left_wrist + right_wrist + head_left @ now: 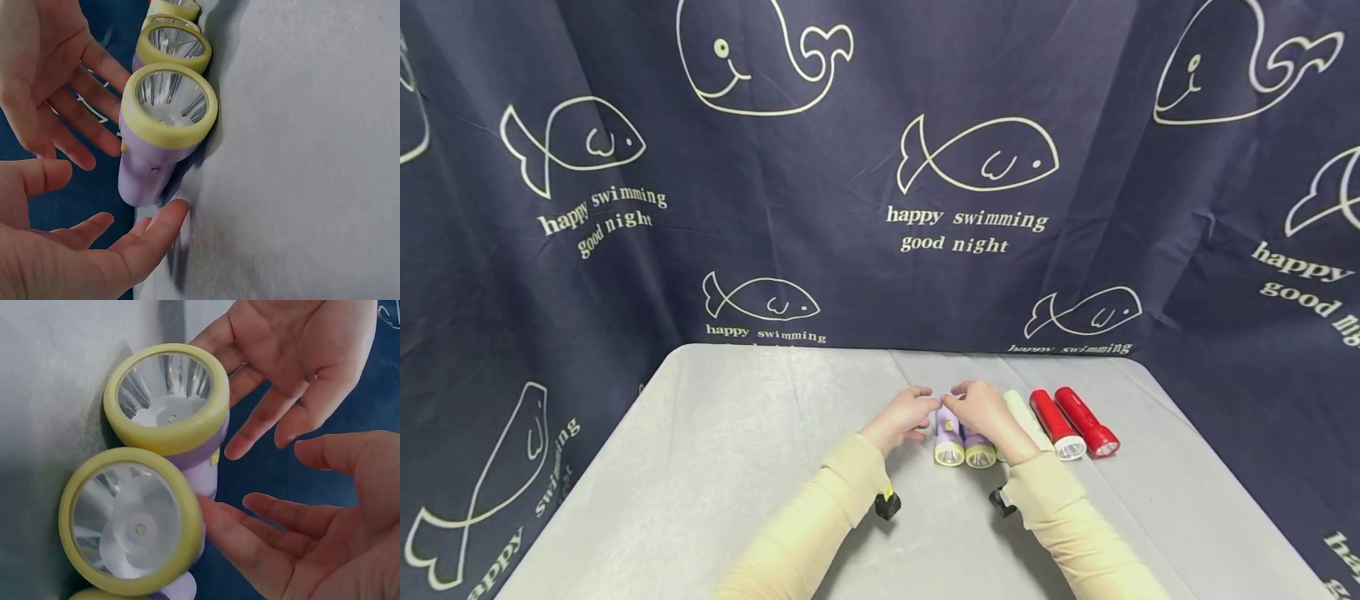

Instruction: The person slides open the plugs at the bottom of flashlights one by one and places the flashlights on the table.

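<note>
Two purple flashlights with yellow rims lie side by side on the table, lenses toward the near edge: a left one [949,451] and one beside it [980,454]. Left of the pair is my left hand [902,418], its fingers extended and holding nothing; in the left wrist view a fingertip [178,212] lies close to the left purple flashlight [165,134]. My right hand [983,408] is over the pair with loosely bent fingers that grip nothing. In the right wrist view one of its fingers [234,540] reaches beside the second flashlight [134,519]; contact is unclear.
Right of the purple pair, a pale yellow flashlight [1026,417] is partly hidden by my right arm. Farther right lie a red flashlight with a white rim [1056,421] and an all-red one [1084,419]. A dark printed curtain [850,208] hangs behind the grey table [715,467].
</note>
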{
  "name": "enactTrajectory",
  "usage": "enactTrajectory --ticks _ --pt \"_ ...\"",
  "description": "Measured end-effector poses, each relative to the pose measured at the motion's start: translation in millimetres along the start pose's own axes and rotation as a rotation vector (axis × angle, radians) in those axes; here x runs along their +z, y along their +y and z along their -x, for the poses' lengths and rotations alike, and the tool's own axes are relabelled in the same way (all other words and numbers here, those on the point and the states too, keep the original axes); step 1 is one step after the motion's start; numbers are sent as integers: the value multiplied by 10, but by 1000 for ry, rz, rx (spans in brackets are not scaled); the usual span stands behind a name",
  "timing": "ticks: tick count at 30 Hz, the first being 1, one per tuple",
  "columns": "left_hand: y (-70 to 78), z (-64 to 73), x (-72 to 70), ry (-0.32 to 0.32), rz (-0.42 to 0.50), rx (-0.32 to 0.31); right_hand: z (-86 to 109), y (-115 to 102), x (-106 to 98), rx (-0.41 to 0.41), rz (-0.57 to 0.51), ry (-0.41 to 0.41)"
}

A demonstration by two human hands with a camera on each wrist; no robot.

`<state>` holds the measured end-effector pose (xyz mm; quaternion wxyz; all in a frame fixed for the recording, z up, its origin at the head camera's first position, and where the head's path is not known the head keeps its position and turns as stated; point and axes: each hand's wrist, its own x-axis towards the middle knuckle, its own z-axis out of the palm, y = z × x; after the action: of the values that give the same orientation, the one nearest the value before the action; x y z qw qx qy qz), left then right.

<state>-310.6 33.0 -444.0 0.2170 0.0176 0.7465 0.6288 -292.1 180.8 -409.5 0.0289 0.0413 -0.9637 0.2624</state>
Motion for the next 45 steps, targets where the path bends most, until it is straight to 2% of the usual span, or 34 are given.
enactTrajectory --ticks 9,16,22,36,39,45 --pt "-95 -81 137 -5 51 21 0 36 42 44 -29 -4" --pt "-156 -139 174 14 89 33 4 9 66 89 -98 -14" --pt "-179 -119 189 22 116 42 17 0 83 108 -136 -21" --pt "-70 -50 135 35 144 29 19 -20 42 153 -255 -70" --pt "-36 -26 103 29 174 21 19 -43 18 170 -283 -61" --pt "48 29 2 38 222 22 29 -94 -38 124 -272 -8"
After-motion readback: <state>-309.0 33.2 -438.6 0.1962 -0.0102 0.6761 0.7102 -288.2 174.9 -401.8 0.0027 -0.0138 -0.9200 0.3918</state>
